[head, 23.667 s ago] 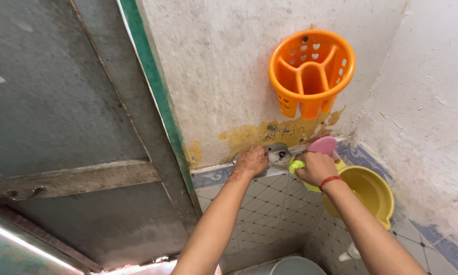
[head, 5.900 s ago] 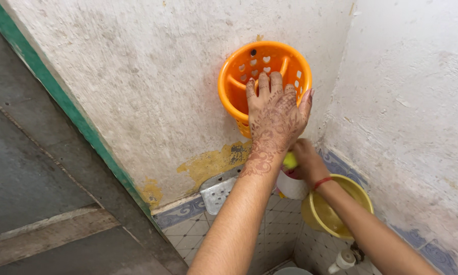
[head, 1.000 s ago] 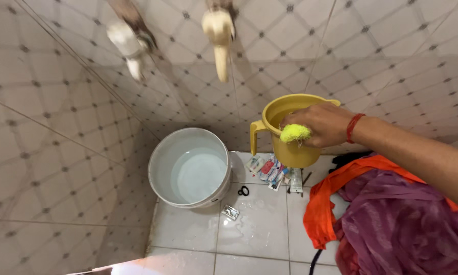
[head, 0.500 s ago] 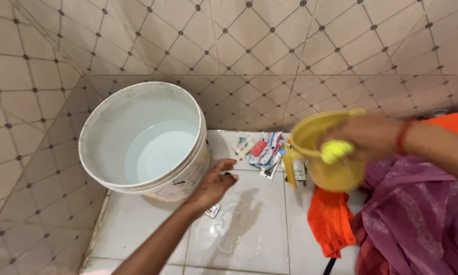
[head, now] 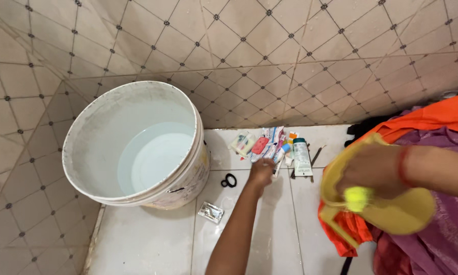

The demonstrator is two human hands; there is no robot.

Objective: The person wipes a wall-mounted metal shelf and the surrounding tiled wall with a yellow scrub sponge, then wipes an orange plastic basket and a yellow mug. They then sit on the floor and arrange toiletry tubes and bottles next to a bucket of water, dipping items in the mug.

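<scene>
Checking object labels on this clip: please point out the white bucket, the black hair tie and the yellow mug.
white bucket (head: 83, 135): head view, inner left wall above the water.
black hair tie (head: 229, 180): head view, on its loop, on the floor tile.
yellow mug (head: 402, 214): head view, outer side wall.

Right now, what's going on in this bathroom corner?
A person is bent over a wet tiled floor. The left hand reaches down to a heap of small sachets and tubes by the wall, touching or nearly touching them. The right hand holds a yellow mug and a yellow-green scrubber, blurred. A white bucket, partly filled with water, stands on the left, and orange and purple cloth lies on the right.
</scene>
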